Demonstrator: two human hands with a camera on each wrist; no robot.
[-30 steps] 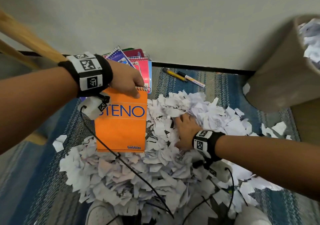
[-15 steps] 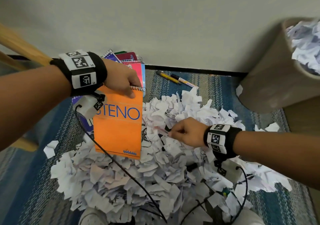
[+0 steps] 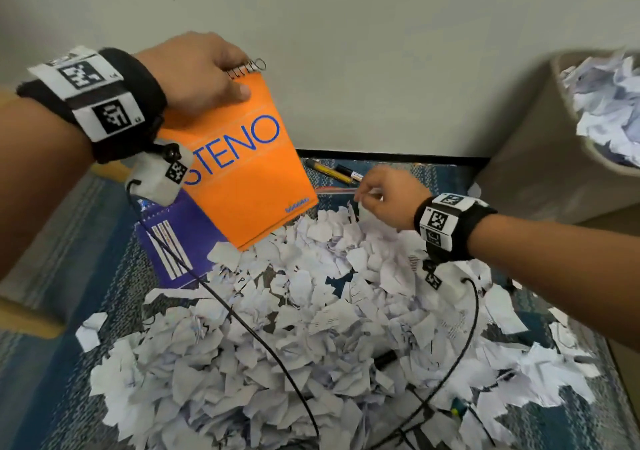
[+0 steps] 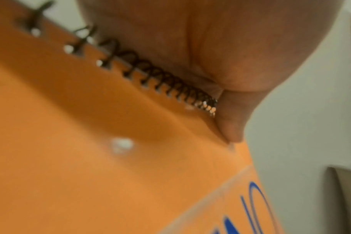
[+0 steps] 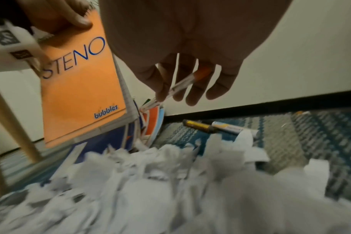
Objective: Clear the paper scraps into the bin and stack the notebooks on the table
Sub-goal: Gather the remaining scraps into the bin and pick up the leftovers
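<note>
My left hand (image 3: 232, 81) grips the orange STENO notebook (image 3: 242, 172) by its spiral top and holds it tilted in the air above the floor; the thumb (image 4: 230, 123) presses on the cover (image 4: 90, 158). My right hand (image 3: 363, 197) hovers over the far edge of the paper scrap pile (image 3: 294, 328) and pinches a thin clear pen (image 5: 178, 87) with an orange end. A purple notebook (image 3: 173, 242) lies flat on the rug under the orange one. The bin (image 3: 519, 159) stands at the right, holding scraps.
Two markers (image 3: 332, 172) lie on the striped rug by the wall. More notebooks (image 5: 152, 121) lie behind the orange one. A wooden leg (image 5: 10, 118) stands at the left. Black wrist cables trail across the pile.
My left hand has lifted the orange notebook higher and tilted it, uncovering the purple one. My right hand has left the middle of the pile and moved to its far edge, now pinching a pen.
</note>
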